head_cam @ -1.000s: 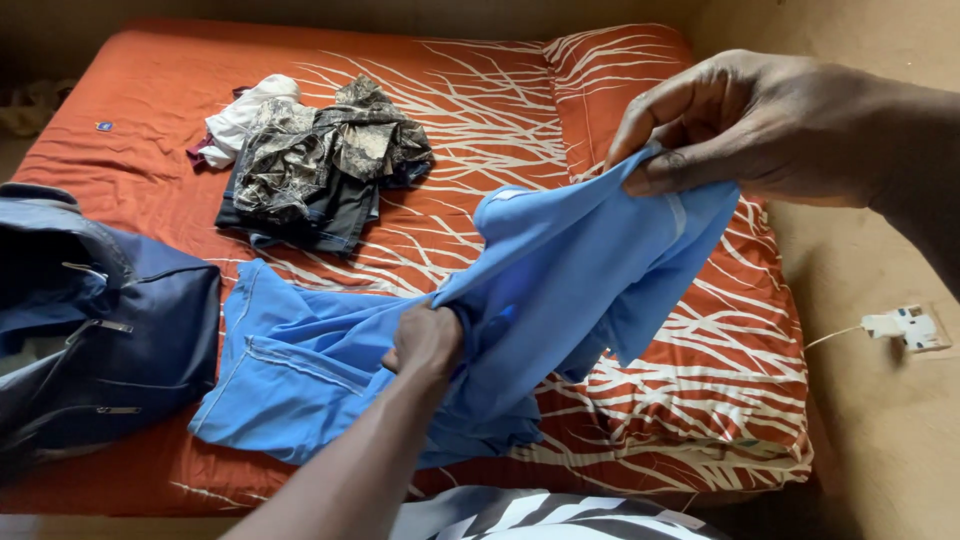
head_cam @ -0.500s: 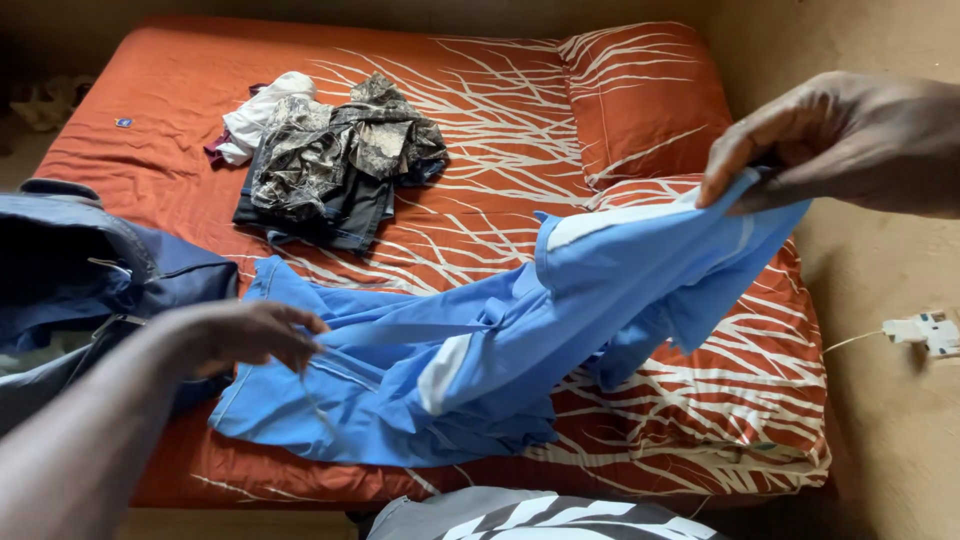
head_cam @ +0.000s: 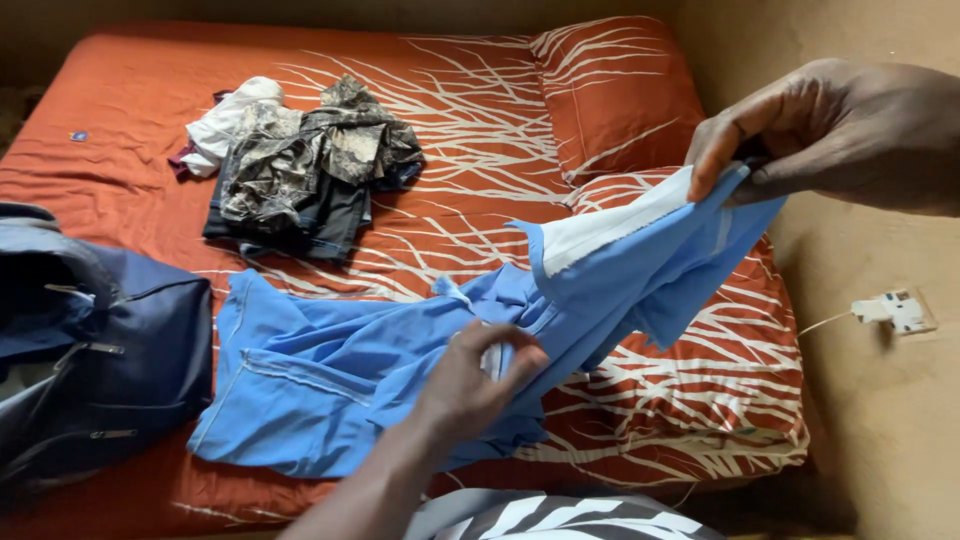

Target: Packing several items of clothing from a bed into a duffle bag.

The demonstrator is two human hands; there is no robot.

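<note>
Orange bed (head_cam: pixel 480 130) holds blue clothes (head_cam: pixel 330 370); right hand (head_cam: pixel 830 130) pinches their top, left hand (head_cam: pixel 480 375) grips their middle, hiding some cloth.

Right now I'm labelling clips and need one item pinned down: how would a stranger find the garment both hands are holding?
On the orange mattress, it is the blue garment, sprawled toward the near edge. Unlike the dark camouflage pile behind, it is plain light blue with white trim.
</note>
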